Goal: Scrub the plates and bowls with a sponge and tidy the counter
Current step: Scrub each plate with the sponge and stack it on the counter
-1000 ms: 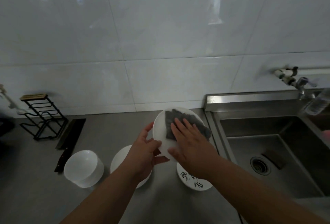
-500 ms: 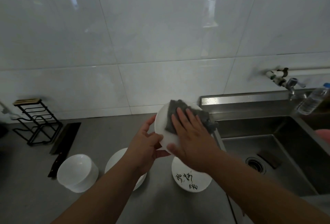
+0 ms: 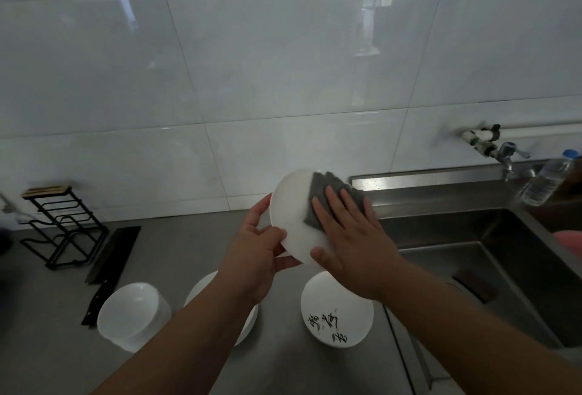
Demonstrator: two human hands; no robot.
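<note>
White and round, the plate [image 3: 294, 221] is held up above the counter [image 3: 176, 253], just left of the sink [image 3: 472, 237]. It is tilted, its face turned up toward the camera and its far rim leaning toward the tiled wall [image 3: 283, 64]. Being round, it has no long axis.

The left hand [image 3: 255, 253] grips its left rim, thumb on the face, fingers curled behind. The right hand [image 3: 356, 237] lies flat, fingers straight and together, pressing a grey sponge [image 3: 327, 193] onto the plate's upper right part. The sponge's long side runs from lower left to upper right, and its far end sticks out past the rim toward the sink.

Below the hands, a lettered plate [image 3: 337, 319] lies flat on the counter; black brush-written characters cross its near half, but I cannot read them. A plain plate [image 3: 201, 289] lies beside it, partly hidden by the left forearm, and stacked bowls [image 3: 129, 312] stand further left.

A cleaver [image 3: 110, 262] lies beside a black wire rack [image 3: 59, 227]. By the tap [image 3: 507, 152] leans a clear bottle [image 3: 548, 180] with a blue cap; no label on it can be read.
</note>
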